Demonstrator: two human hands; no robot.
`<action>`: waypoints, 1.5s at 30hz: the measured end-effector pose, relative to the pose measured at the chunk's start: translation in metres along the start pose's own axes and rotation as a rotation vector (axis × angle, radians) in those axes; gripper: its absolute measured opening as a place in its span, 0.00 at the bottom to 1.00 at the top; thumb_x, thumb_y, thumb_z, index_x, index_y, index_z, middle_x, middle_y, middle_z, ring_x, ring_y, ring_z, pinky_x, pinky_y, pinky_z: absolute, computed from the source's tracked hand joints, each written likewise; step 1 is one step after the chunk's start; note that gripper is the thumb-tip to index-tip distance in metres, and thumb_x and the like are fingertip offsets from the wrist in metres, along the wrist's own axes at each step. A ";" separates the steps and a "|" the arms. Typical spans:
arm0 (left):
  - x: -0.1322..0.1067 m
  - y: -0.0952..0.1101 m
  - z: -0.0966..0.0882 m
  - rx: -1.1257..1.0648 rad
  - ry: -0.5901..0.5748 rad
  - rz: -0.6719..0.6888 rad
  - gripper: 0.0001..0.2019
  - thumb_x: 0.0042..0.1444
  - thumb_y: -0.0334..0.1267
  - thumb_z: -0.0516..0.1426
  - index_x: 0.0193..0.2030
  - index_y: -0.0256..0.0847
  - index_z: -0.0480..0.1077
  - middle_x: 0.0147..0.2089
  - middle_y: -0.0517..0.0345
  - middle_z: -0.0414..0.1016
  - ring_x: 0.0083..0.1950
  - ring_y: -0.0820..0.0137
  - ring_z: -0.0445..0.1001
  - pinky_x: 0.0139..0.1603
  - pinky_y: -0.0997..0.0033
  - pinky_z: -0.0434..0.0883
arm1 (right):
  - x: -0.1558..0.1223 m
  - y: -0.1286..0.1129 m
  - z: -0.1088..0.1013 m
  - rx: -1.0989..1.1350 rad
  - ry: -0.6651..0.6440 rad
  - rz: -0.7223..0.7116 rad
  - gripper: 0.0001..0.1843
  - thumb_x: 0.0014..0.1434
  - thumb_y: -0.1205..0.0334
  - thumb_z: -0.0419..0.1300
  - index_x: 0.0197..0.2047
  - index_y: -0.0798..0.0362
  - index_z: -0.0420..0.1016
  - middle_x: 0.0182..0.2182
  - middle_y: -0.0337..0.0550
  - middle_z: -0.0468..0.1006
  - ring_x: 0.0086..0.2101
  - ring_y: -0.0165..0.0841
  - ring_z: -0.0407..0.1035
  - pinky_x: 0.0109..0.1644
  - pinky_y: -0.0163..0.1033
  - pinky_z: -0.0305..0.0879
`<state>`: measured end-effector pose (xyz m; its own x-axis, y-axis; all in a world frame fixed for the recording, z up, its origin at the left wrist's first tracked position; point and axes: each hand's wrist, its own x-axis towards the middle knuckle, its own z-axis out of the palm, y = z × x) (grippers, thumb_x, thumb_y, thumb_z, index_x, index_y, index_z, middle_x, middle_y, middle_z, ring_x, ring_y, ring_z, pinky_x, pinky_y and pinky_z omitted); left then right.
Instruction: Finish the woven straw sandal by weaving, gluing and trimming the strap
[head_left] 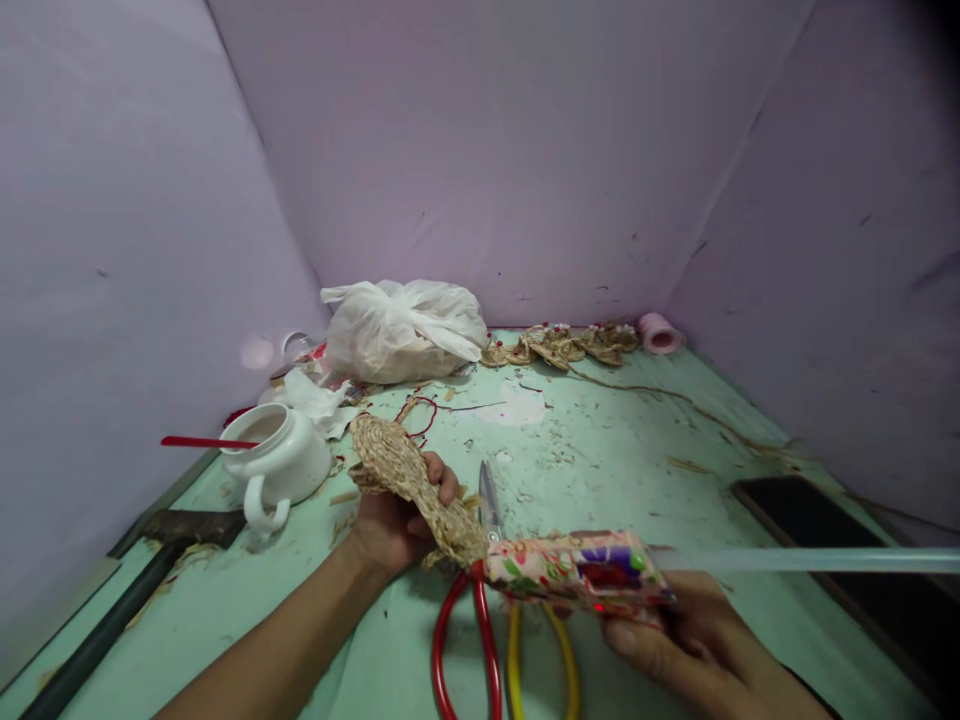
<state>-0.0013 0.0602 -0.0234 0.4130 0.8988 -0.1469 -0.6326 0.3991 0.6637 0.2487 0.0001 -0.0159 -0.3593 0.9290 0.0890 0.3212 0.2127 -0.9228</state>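
Observation:
My left hand (pixel 394 525) is closed round a woven straw piece (pixel 409 480), holding it up on edge over the green table (pixel 600 440). My right hand (pixel 690 640) grips a glue gun (pixel 577 570) covered in flowered paper. Its nozzle touches the lower end of the straw piece. A clear glue stick (pixel 810 560) juts out of the gun's back to the right. Scissors (pixel 487 620) with a red and a yellow handle lie on the table under both hands.
A white jug (pixel 277 465) with a red stick stands at the left, a dark hammer (pixel 135 590) beside it. A white plastic bag (pixel 401 330), several finished straw pieces (pixel 562 345) and a pink roll (pixel 660 333) lie at the back. A dark phone (pixel 825 520) lies right.

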 end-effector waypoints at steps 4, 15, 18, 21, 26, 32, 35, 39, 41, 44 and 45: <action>-0.001 -0.001 0.002 0.032 0.028 0.025 0.12 0.42 0.42 0.58 0.22 0.36 0.62 0.21 0.60 0.65 0.11 0.84 0.52 0.11 0.84 0.48 | -0.001 0.008 0.007 -0.066 0.018 0.027 0.20 0.51 0.50 0.59 0.46 0.46 0.76 0.40 0.46 0.79 0.40 0.43 0.73 0.45 0.44 0.70; -0.003 -0.005 0.003 0.036 -0.140 0.145 0.15 0.44 0.46 0.60 0.20 0.36 0.64 0.19 0.59 0.67 0.22 0.70 0.68 0.24 0.70 0.67 | 0.001 -0.009 0.008 -0.016 0.081 -0.045 0.18 0.53 0.47 0.56 0.39 0.48 0.80 0.37 0.45 0.80 0.37 0.40 0.74 0.44 0.41 0.71; -0.005 -0.004 0.005 0.061 -0.253 0.124 0.15 0.39 0.44 0.64 0.21 0.36 0.65 0.20 0.59 0.67 0.21 0.70 0.68 0.24 0.71 0.67 | 0.003 -0.010 0.005 -0.036 0.047 -0.050 0.17 0.54 0.49 0.56 0.41 0.48 0.78 0.36 0.44 0.80 0.37 0.40 0.74 0.43 0.41 0.71; -0.009 -0.002 0.009 0.104 -0.284 0.082 0.16 0.38 0.45 0.64 0.21 0.35 0.65 0.20 0.58 0.67 0.22 0.69 0.69 0.26 0.69 0.67 | 0.002 -0.006 0.007 -0.143 0.012 -0.075 0.17 0.54 0.51 0.56 0.44 0.49 0.76 0.38 0.44 0.79 0.39 0.39 0.73 0.43 0.39 0.71; -0.008 0.002 0.008 0.170 -0.331 0.011 0.17 0.40 0.49 0.62 0.20 0.35 0.68 0.20 0.56 0.68 0.23 0.67 0.71 0.29 0.67 0.67 | 0.007 -0.015 0.008 -0.235 -0.178 -0.319 0.15 0.59 0.55 0.51 0.45 0.48 0.74 0.31 0.43 0.78 0.30 0.34 0.73 0.33 0.33 0.70; -0.006 0.003 0.006 0.201 -0.355 -0.007 0.19 0.41 0.52 0.60 0.20 0.36 0.68 0.19 0.56 0.68 0.23 0.68 0.69 0.27 0.69 0.66 | 0.015 -0.027 0.011 -0.208 -0.193 -0.446 0.18 0.62 0.55 0.46 0.52 0.45 0.67 0.28 0.40 0.76 0.26 0.33 0.72 0.26 0.32 0.66; -0.008 0.001 0.007 0.196 -0.314 0.028 0.17 0.41 0.51 0.60 0.21 0.36 0.68 0.20 0.56 0.68 0.24 0.68 0.69 0.30 0.66 0.66 | 0.015 -0.028 0.013 -0.190 -0.187 -0.463 0.18 0.63 0.55 0.45 0.52 0.45 0.66 0.28 0.40 0.76 0.26 0.33 0.72 0.25 0.33 0.65; -0.007 -0.001 0.007 0.214 -0.289 0.007 0.17 0.39 0.50 0.61 0.20 0.36 0.67 0.20 0.56 0.68 0.25 0.65 0.70 0.33 0.62 0.66 | 0.014 -0.027 0.013 -0.216 -0.184 -0.462 0.18 0.62 0.55 0.45 0.51 0.46 0.66 0.27 0.40 0.75 0.25 0.33 0.71 0.25 0.34 0.65; -0.006 -0.002 0.005 0.215 -0.303 0.011 0.18 0.36 0.50 0.63 0.20 0.36 0.68 0.19 0.56 0.68 0.25 0.65 0.70 0.33 0.62 0.66 | 0.014 -0.026 0.013 -0.233 -0.190 -0.453 0.18 0.62 0.56 0.44 0.52 0.47 0.67 0.26 0.41 0.76 0.26 0.34 0.72 0.24 0.33 0.65; -0.003 -0.005 -0.001 0.188 -0.305 0.026 0.18 0.35 0.51 0.63 0.21 0.36 0.68 0.20 0.56 0.69 0.24 0.66 0.70 0.30 0.64 0.66 | 0.014 -0.025 0.013 -0.249 -0.187 -0.453 0.18 0.63 0.56 0.44 0.52 0.47 0.66 0.28 0.42 0.76 0.27 0.34 0.72 0.25 0.33 0.65; -0.002 -0.005 -0.002 0.182 -0.302 0.029 0.18 0.35 0.50 0.63 0.21 0.36 0.68 0.20 0.56 0.69 0.24 0.66 0.70 0.29 0.65 0.66 | 0.014 -0.025 0.013 -0.250 -0.182 -0.462 0.18 0.63 0.55 0.44 0.53 0.46 0.66 0.28 0.41 0.76 0.27 0.34 0.72 0.25 0.33 0.65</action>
<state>-0.0003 0.0562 -0.0282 0.5890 0.8042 0.0794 -0.5307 0.3108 0.7885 0.2244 0.0040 0.0035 -0.6507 0.6595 0.3763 0.2849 0.6715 -0.6840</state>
